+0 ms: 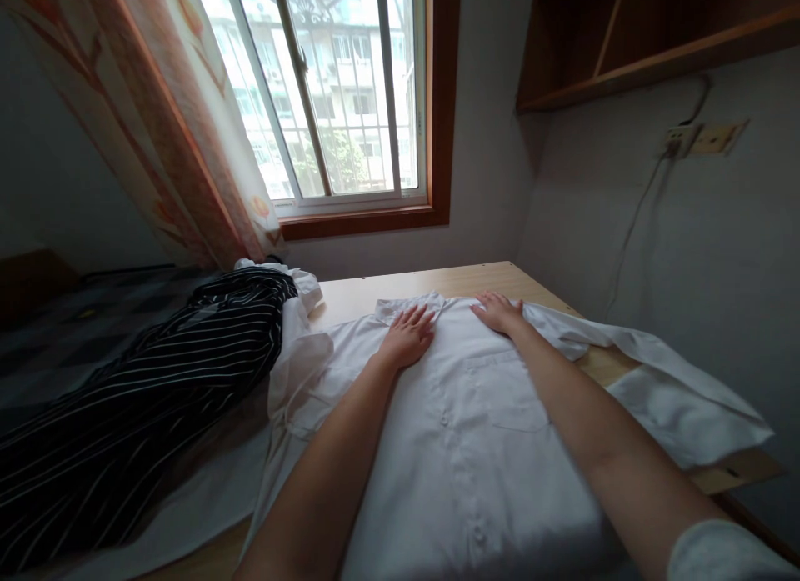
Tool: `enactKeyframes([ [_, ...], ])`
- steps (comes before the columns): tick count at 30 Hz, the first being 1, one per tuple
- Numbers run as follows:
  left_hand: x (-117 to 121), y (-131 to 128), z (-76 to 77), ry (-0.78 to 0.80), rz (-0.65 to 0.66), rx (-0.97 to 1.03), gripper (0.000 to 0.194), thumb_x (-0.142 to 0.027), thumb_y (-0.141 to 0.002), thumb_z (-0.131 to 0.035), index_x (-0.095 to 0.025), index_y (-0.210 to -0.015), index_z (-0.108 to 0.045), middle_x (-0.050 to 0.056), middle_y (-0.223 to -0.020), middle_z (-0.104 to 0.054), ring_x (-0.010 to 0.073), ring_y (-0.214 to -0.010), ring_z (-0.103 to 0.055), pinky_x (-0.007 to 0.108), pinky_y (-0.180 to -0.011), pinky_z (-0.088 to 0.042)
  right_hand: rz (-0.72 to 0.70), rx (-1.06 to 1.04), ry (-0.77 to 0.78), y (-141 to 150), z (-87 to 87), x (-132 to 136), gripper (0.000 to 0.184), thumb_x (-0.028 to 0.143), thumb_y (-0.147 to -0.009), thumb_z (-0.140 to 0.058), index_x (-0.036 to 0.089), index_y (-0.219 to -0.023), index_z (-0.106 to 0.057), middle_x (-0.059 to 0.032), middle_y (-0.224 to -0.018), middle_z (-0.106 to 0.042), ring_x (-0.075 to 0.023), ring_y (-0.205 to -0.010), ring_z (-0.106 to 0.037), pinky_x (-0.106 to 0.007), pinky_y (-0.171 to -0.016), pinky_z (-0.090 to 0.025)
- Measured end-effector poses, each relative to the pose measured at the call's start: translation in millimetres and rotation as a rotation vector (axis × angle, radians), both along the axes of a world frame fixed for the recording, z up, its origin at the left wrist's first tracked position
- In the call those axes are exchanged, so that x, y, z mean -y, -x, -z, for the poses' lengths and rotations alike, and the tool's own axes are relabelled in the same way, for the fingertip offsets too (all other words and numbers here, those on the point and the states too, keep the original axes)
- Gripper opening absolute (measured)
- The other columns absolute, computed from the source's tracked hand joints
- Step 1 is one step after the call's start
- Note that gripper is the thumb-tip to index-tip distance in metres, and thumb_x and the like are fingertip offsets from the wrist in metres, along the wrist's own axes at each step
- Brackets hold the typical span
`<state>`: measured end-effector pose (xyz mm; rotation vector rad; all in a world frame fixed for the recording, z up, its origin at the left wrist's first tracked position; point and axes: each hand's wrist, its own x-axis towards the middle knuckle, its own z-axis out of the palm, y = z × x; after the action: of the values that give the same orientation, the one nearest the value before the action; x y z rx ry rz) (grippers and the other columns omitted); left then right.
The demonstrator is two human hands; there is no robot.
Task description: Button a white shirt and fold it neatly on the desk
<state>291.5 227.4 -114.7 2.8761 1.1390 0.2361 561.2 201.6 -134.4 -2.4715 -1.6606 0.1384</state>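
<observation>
A white button-up shirt point(462, 448) lies front side up on a light wooden table point(431, 281), its collar at the far end and a chest pocket on the right half. My left hand point(407, 335) rests flat on the shirt just below the collar, fingers spread. On the shirt's right shoulder area lies my right hand point(498, 313), also flat with its fingers stretched out. One sleeve point(675, 373) reaches out to the right over the table's edge. The other sleeve is bunched on the left.
Black clothing with white stripes point(206, 356) lies heaped on the left, beside more white fabric. A window point(337, 97) and a patterned curtain point(168, 131) are behind the table. A wooden shelf point(662, 52) and a socket with a cord point(678, 139) are on the right wall.
</observation>
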Motion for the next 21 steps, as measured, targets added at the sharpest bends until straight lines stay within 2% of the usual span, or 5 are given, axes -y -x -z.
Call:
enactKeyframes([
  [3, -2.6, 0.1, -0.1, 0.065, 0.082, -0.062, 0.056, -0.046, -0.1, -0.024, -0.026, -0.15, -0.037, 0.002, -0.161, -0.027, 0.0193, -0.15, -0.017, 0.041, -0.122, -0.012, 0.0, 0.002, -0.011, 0.9, -1.0, 1.4, 0.062, 0.061, -0.097, -0.023, 0.032, -0.15, -0.034, -0.0047, -0.161, -0.025, -0.028, -0.147, -0.02, -0.071, -0.111, -0.01],
  [10, -2.7, 1.2, -3.4, 0.11, 0.088, -0.093, 0.063, -0.057, -0.098, -0.023, -0.027, -0.152, -0.032, 0.001, -0.162, -0.021, 0.02, -0.151, -0.011, 0.041, -0.122, -0.007, -0.002, 0.01, -0.042, 0.7, 1.6, 1.6, 0.06, 0.059, -0.097, -0.024, 0.032, -0.15, -0.035, -0.004, -0.16, -0.027, -0.0276, -0.146, -0.023, -0.07, -0.112, -0.011],
  [15, -0.1, 1.0, -5.7, 0.113, 0.08, -0.089, 0.063, -0.057, -0.098, -0.024, -0.026, -0.152, -0.032, 0.002, -0.162, -0.021, 0.021, -0.151, -0.011, 0.042, -0.122, -0.009, 0.04, 0.043, -0.096, -2.1, 2.4, 3.0, 0.063, 0.053, -0.097, -0.03, 0.023, -0.153, -0.029, -0.0092, -0.16, -0.028, -0.0298, -0.147, -0.02, -0.068, -0.113, -0.014],
  [18, -0.7, 0.4, -5.4, 0.115, 0.078, -0.082, 0.062, -0.057, -0.097, -0.024, -0.029, -0.152, -0.032, 0.001, -0.162, -0.022, 0.0211, -0.151, -0.012, 0.042, -0.122, -0.009, -0.019, 0.112, -0.191, 9.5, -6.0, 1.0, 0.058, 0.036, -0.096, -0.037, 0.016, -0.151, -0.034, -0.0102, -0.16, -0.027, -0.0267, -0.148, -0.017, -0.056, -0.119, -0.011],
  [21, -2.0, -0.5, -2.8, 0.109, 0.079, -0.075, 0.062, -0.058, -0.097, -0.024, -0.028, -0.151, -0.033, 0.002, -0.162, -0.022, 0.0219, -0.151, -0.013, 0.043, -0.122, -0.01, -0.292, 0.11, -0.268, 39.5, -15.1, -5.5, 0.054, 0.019, -0.094, -0.034, 0.012, -0.147, -0.042, -0.0082, -0.158, -0.033, -0.0178, -0.146, -0.023, -0.036, -0.121, -0.014],
])
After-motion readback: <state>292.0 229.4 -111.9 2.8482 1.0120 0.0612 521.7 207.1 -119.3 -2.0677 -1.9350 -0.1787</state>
